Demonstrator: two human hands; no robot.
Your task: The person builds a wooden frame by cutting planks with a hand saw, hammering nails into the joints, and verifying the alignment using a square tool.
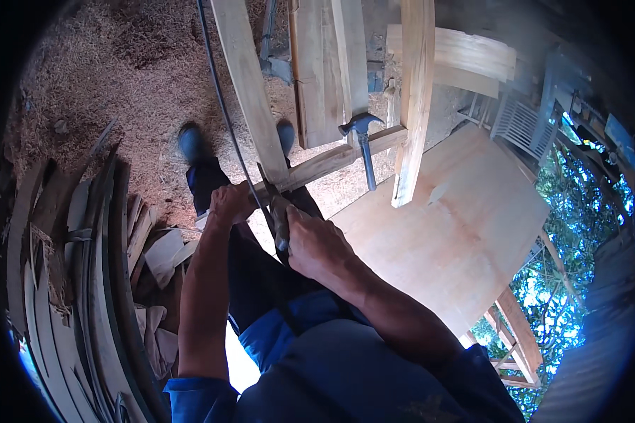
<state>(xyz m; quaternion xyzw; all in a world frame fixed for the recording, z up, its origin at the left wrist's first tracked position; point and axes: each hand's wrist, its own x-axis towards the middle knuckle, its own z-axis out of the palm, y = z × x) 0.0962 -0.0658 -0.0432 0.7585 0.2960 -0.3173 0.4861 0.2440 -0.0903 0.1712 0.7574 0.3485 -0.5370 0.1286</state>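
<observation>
A wooden crosspiece (324, 164) runs between two long boards, the left board (250, 84) and the right board (416, 92). My left hand (231, 204) is closed around the crosspiece's near left end. Just to its right, my right hand (317, 243) grips a dark hand tool (280, 215) with a thin blade-like part, held across the crosspiece beside the left board. Its exact kind is hard to make out, since my fingers cover part of it. A claw hammer (367, 151) with a dark handle rests by its head on the crosspiece, right of my hands.
A dark cable (222, 106) passes down close to my left hand. Stacked wood strips (85, 282) stand at the left. A large plywood sheet (437, 233) lies to the right. Wider planks (324, 77) stand beyond the crosspiece, over ground strewn with wood shavings (134, 92).
</observation>
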